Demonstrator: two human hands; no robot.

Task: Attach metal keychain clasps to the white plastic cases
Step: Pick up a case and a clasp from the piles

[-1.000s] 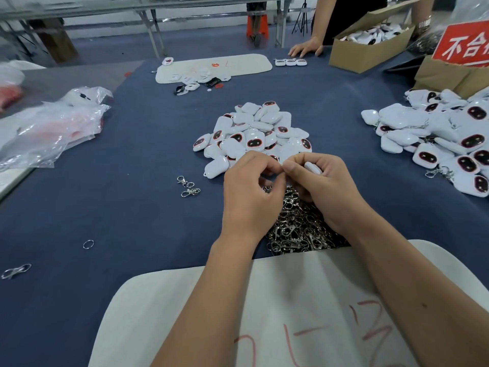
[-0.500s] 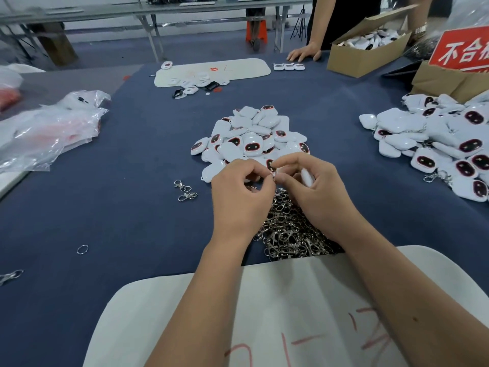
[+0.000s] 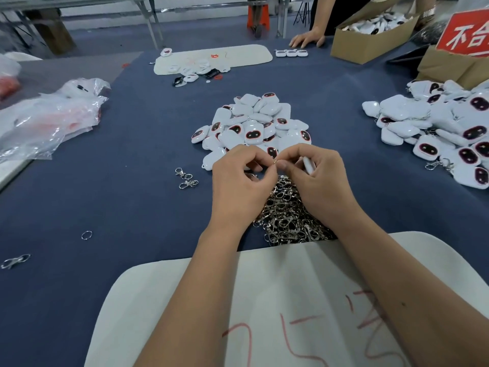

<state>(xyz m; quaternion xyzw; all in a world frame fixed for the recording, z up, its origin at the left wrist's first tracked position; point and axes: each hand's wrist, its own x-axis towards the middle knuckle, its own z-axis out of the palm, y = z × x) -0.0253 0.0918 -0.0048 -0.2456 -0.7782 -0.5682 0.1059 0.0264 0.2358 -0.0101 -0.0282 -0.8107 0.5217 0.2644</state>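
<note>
My left hand (image 3: 242, 182) and my right hand (image 3: 316, 178) meet fingertip to fingertip over the blue table. Between them a small metal clasp ring (image 3: 275, 161) is pinched by my left fingers. My right hand grips a white plastic case (image 3: 308, 164), mostly hidden in the palm. Below the hands lies a heap of metal clasps (image 3: 287, 217). Just beyond them sits a pile of white cases (image 3: 251, 123) with dark faces.
A second pile of cases with clasps (image 3: 439, 128) lies at right. Loose clasps (image 3: 186, 178), a ring (image 3: 86, 235) and another clasp (image 3: 14, 261) lie at left. Plastic bags (image 3: 50, 115) sit far left. A white mat (image 3: 291, 300) is under my forearms. Another person's hand (image 3: 307, 39) rests by a cardboard box (image 3: 370, 35).
Both hands stayed together over the clasp heap, fingers shifting slightly as they work the ring against the case. The view has tilted a little.
</note>
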